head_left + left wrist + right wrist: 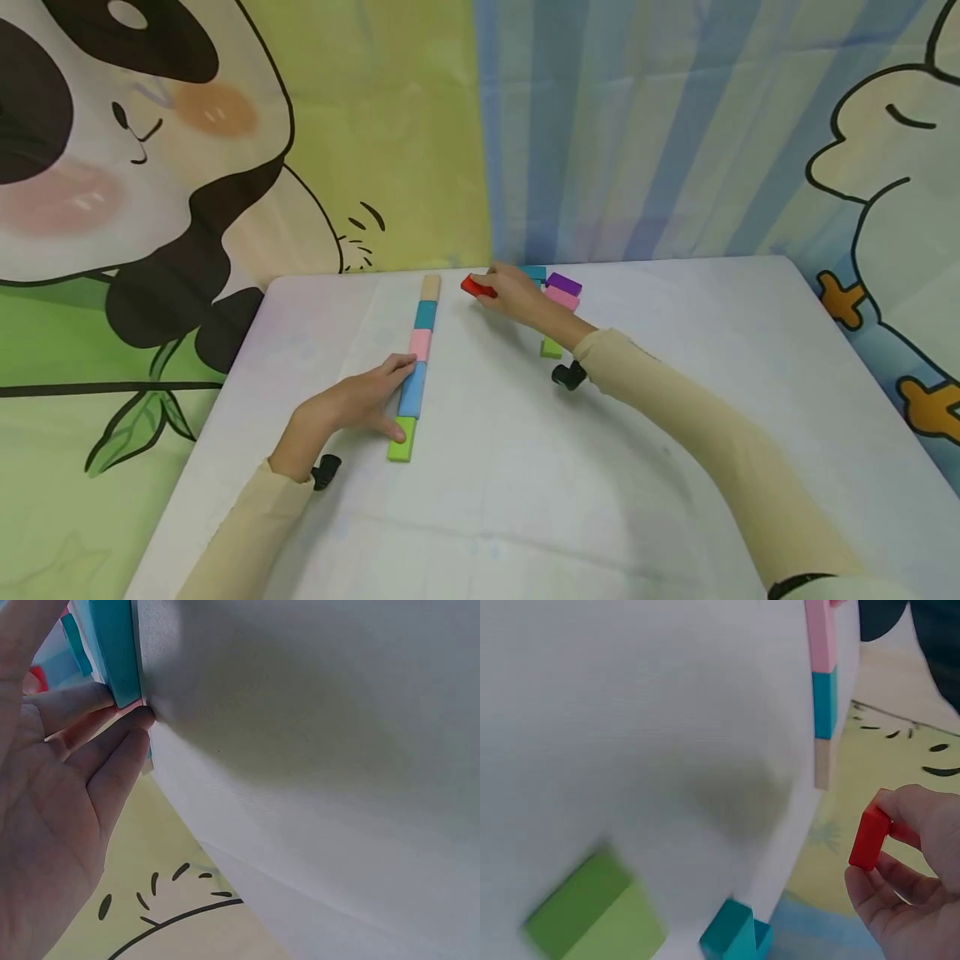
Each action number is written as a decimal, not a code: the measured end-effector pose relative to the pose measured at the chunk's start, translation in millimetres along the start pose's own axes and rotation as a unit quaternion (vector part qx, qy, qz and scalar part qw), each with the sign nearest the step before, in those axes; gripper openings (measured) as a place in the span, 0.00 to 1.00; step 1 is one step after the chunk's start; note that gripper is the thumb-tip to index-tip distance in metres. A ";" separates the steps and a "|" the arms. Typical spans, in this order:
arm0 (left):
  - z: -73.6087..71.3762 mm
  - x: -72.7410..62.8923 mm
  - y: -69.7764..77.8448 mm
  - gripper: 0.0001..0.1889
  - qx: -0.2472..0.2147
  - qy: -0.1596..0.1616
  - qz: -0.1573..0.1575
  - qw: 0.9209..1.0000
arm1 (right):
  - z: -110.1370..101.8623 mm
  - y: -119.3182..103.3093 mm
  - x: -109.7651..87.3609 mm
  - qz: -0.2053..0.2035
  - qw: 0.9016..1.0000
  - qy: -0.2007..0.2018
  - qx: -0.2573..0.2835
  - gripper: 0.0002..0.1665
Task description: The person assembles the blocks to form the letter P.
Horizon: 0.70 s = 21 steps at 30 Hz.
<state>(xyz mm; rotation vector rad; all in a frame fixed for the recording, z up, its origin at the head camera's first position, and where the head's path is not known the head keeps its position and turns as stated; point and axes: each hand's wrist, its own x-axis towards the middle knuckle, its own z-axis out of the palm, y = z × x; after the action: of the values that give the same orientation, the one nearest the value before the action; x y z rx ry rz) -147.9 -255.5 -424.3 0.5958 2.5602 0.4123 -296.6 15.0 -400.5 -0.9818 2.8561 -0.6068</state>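
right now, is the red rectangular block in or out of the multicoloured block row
Out: the right grip holds the red block apart from the row.

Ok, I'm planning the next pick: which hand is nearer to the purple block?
The right hand, just left of the purple block and holding the red block. The left hand is farther away, touching the row of blocks.

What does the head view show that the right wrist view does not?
Only the head view shows the purple rectangular block, the long light-blue block and the lime-green block at the row's near end.
Only the right wrist view shows the palm side of the right hand.
Both show this hand pinching the red rectangular block, and the row's pink block, teal block and beige block.
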 end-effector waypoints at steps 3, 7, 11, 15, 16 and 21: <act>2.0 -0.1 0.1 0.62 0.004 0.002 -0.002 1.000 | 12.9 -4.0 29.1 0.005 1.000 -0.008 -0.020 0.27; 2.0 0.8 -0.2 0.62 0.009 0.007 -0.002 1.000 | 26.5 -5.3 57.7 0.011 0.999 -0.016 -0.047 0.22; 0.3 1.6 -0.7 0.63 0.003 0.005 0.000 1.000 | 36.2 -5.7 71.1 0.028 0.997 -0.043 -0.057 0.20; 0.1 0.1 -1.0 0.63 -0.005 0.004 0.002 1.000 | 42.5 -5.9 74.2 0.039 0.996 -0.052 -0.055 0.21; 0.1 -0.3 -0.9 0.63 -0.007 0.004 0.003 1.000 | 43.8 -5.4 74.3 0.042 0.996 -0.051 -0.053 0.21; -0.5 -0.8 -1.1 0.63 -0.011 0.005 0.008 1.000 | 45.9 -3.0 73.1 0.047 0.997 -0.051 -0.044 0.21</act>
<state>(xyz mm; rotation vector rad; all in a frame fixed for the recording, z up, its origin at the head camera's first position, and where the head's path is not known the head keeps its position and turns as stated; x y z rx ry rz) -148.0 -256.9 -424.1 0.6085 2.5592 0.4488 -344.6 -47.0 -436.5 -0.8576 2.8412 -0.4132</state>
